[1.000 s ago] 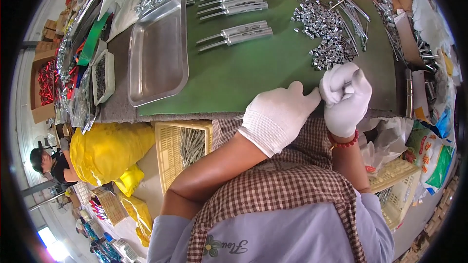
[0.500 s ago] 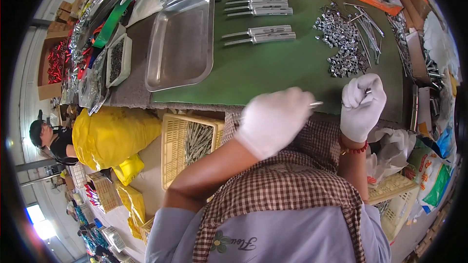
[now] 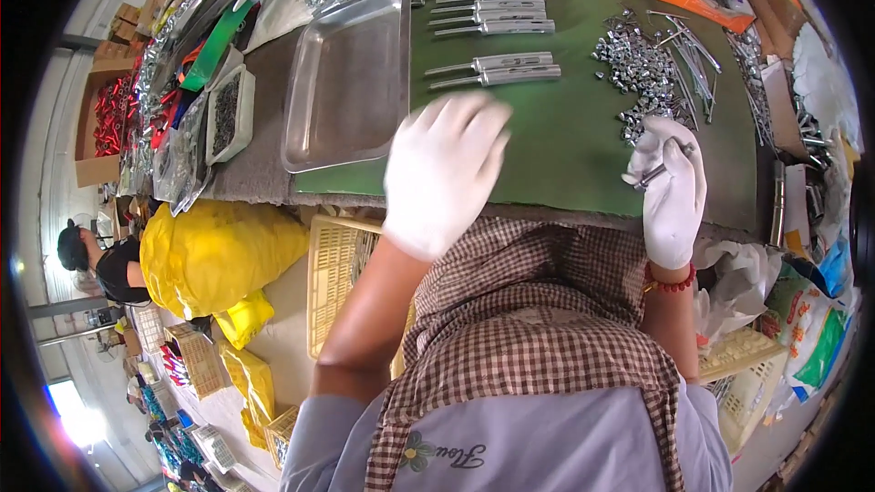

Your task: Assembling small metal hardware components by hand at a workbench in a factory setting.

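My left hand (image 3: pixel 445 173), in a white glove, is over the near edge of the green mat (image 3: pixel 565 118), beside the metal tray. Its fingers are a little blurred but look stretched out and apart, with nothing visible in them. Just beyond its fingertips lie two silver metal tubes (image 3: pixel 519 66) with thin rods sticking out to the left. My right hand (image 3: pixel 673 196), also gloved, is closed round a short silver metal pin (image 3: pixel 652 177) near the mat's front edge. A pile of small silver metal nuts (image 3: pixel 629 59) lies just beyond that hand.
The shallow metal tray (image 3: pixel 301 141) stands on the left of the mat. More tubes with rods (image 3: pixel 501 14) lie in a row at the back. Long thin pins (image 3: pixel 697 73) lie beside the nuts. An orange box (image 3: pixel 697 2) sits back right; a yellow crate (image 3: pixel 333 264) stands below the table edge.
My left hand has moved left and away from my right hand, toward the tubes; the pin tip seen at its fingers is gone from view. My right hand has turned, showing its pin.
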### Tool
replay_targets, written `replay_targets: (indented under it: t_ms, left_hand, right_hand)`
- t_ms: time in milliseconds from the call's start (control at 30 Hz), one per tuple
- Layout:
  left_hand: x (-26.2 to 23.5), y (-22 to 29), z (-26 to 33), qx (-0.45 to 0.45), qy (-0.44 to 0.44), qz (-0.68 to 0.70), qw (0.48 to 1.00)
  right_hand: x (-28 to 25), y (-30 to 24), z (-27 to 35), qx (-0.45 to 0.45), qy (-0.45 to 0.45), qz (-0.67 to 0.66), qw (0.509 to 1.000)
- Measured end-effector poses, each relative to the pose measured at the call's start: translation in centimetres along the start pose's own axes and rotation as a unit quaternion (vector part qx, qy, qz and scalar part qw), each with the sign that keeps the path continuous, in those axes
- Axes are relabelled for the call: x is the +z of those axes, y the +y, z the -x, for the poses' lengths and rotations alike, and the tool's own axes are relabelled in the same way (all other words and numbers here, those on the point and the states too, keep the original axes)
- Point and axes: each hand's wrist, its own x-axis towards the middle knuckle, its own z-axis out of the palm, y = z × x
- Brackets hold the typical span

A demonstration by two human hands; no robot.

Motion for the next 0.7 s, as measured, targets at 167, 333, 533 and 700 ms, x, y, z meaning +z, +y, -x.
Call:
replay_targets:
  t_ms: [167, 333, 533, 700]
  left_hand:
    - [6.0, -2.0, -5.1, -0.023, -0.057, -0.125, 0.99]
    - [6.3, -2.0, -4.9, 0.006, -0.085, -0.088, 0.992]
    - [4.0, 1.3, -3.0, 0.072, -0.138, 0.086, 0.984]
    - [2.7, 6.9, -3.4, 0.129, -0.204, 0.007, 0.971]
  right_hand:
    - [-1.2, -1.9, 1.1, -0.023, -0.048, 0.144, 0.988]
    - [-2.5, -2.1, 1.3, 0.016, -0.053, 0.193, 0.98]
    - [-1.3, -3.7, 2.0, 0.083, -0.067, 0.227, 0.968]
    - [-1.8, -4.3, 1.3, 0.126, -0.113, 0.25, 0.953]
